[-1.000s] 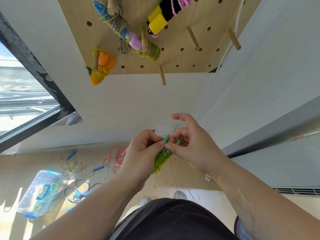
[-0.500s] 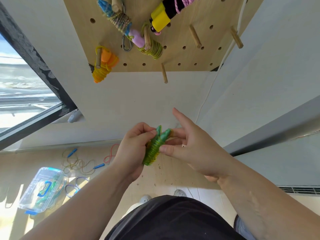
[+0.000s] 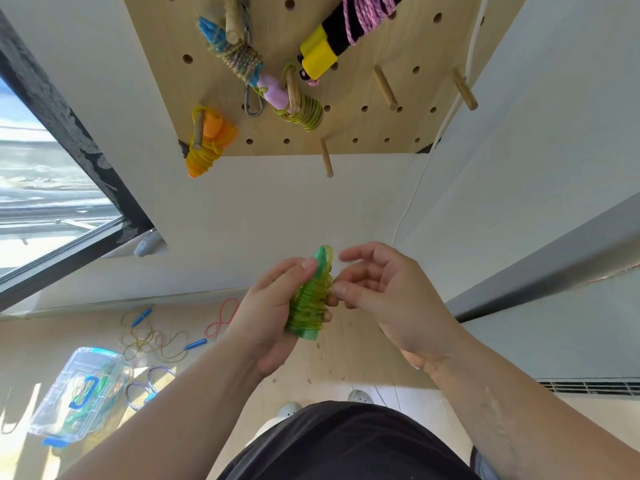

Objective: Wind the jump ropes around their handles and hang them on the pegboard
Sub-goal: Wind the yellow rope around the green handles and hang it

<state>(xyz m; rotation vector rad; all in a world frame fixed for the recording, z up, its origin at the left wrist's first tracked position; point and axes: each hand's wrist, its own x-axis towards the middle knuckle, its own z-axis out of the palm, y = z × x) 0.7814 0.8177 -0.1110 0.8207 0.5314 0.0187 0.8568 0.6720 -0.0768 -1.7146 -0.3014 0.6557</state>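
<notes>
Green jump rope (image 3: 308, 301), coiled tightly around its handles, is held upright at chest height, below the pegboard (image 3: 349, 128). Left hand (image 3: 272, 318) grips the coils; right hand (image 3: 391, 299) fingers pinch their edge.

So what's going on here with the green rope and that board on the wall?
A person is finishing a green jump rope: the left hand grips the bundle, already coiled round its handles, while the right hand touches the top turns. It is not yet hung. Four wound ropes hang on the pegboard above, several pegs are free, and loose ropes lie on the floor.
</notes>
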